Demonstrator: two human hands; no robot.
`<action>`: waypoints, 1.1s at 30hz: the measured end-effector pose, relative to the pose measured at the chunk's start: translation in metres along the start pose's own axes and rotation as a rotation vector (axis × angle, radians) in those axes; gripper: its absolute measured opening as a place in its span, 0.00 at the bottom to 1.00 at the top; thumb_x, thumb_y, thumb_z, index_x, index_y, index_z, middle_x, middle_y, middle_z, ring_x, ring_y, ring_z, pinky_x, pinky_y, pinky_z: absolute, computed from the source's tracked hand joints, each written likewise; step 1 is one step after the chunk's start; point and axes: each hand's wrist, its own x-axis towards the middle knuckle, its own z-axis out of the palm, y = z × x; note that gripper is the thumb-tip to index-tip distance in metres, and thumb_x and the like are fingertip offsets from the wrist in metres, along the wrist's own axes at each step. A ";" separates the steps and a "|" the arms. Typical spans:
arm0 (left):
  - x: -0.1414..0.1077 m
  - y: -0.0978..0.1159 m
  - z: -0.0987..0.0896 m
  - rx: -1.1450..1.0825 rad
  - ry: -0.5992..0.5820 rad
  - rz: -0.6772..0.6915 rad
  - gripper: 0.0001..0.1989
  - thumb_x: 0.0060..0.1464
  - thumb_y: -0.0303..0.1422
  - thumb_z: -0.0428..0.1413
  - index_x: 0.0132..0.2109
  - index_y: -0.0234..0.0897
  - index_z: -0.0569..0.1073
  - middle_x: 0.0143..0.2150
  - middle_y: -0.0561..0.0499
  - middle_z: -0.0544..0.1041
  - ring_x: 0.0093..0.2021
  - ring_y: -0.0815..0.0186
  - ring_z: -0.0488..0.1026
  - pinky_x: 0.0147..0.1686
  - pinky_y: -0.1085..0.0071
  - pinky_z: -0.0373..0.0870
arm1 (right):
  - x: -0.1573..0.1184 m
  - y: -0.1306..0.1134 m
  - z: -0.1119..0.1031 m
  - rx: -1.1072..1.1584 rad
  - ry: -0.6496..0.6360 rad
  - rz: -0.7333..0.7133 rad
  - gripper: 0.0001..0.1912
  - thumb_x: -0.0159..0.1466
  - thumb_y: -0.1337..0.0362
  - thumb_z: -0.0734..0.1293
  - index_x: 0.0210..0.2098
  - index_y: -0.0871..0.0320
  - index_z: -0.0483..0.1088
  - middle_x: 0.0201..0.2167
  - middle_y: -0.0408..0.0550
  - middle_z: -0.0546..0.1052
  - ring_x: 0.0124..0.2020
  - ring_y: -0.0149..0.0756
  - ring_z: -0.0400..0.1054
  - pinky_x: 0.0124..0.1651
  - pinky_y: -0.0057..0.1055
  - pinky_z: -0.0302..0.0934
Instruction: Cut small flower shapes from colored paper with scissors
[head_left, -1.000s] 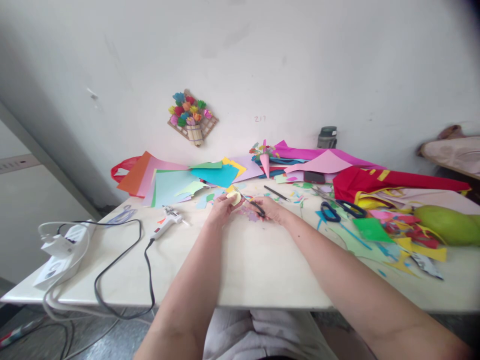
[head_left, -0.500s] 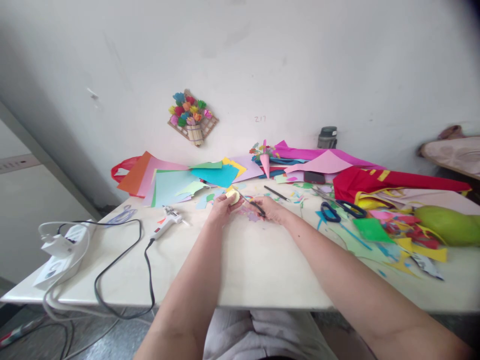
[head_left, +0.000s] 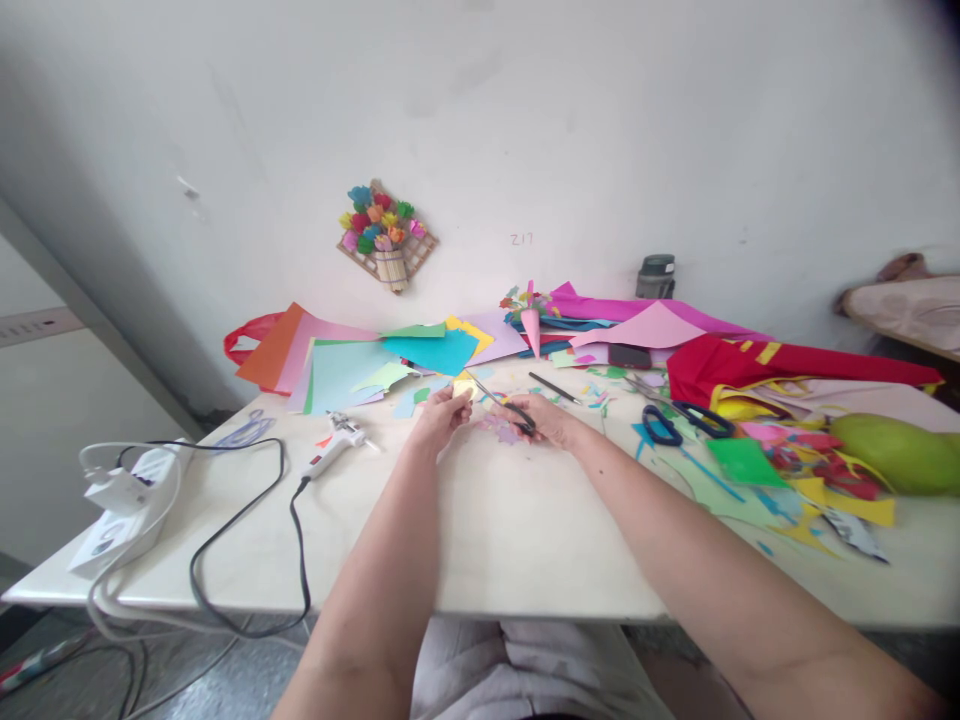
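Note:
My left hand [head_left: 448,412] pinches a small piece of pale yellow paper [head_left: 464,389] above the middle of the table. My right hand [head_left: 541,420] is closed around the dark handles of a pair of scissors [head_left: 517,412]. The blades point left toward the yellow paper; whether they touch it I cannot make out. Small coloured paper scraps [head_left: 499,428] lie on the table beneath and around both hands. A black pen [head_left: 555,388] rests just beyond my right hand.
A white glue gun [head_left: 330,448] with a black cord lies left, near a power strip [head_left: 127,510]. Larger blue-handled scissors [head_left: 679,418], paper scraps and a green fruit [head_left: 892,452] are on the right. Coloured sheets [head_left: 352,375] and a pink paper cone [head_left: 530,328] line the wall.
The scissors have drawn slightly right, away from the yellow paper, and their blades show more plainly. My left hand has turned a little with the paper.

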 end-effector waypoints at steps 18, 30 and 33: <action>-0.004 0.003 0.004 0.137 -0.029 -0.056 0.23 0.33 0.44 0.69 0.25 0.34 0.68 0.18 0.57 0.66 0.17 0.77 0.60 0.18 0.78 0.53 | -0.001 -0.001 0.001 -0.047 -0.025 -0.035 0.15 0.58 0.56 0.68 0.25 0.59 0.63 0.13 0.37 0.65 0.10 0.21 0.55 0.11 0.19 0.44; -0.006 0.004 0.005 0.121 -0.040 -0.057 0.20 0.36 0.41 0.69 0.25 0.34 0.68 0.18 0.56 0.66 0.17 0.77 0.59 0.18 0.77 0.53 | -0.001 -0.002 0.002 -0.028 -0.009 -0.046 0.13 0.57 0.58 0.68 0.24 0.59 0.64 0.12 0.37 0.64 0.10 0.22 0.55 0.12 0.20 0.44; -0.005 0.004 0.005 0.116 -0.042 -0.053 0.19 0.37 0.41 0.68 0.25 0.34 0.68 0.18 0.56 0.65 0.17 0.77 0.59 0.18 0.77 0.53 | -0.001 -0.002 0.002 -0.017 -0.005 -0.025 0.11 0.58 0.60 0.67 0.24 0.60 0.65 0.12 0.38 0.64 0.11 0.23 0.54 0.12 0.21 0.44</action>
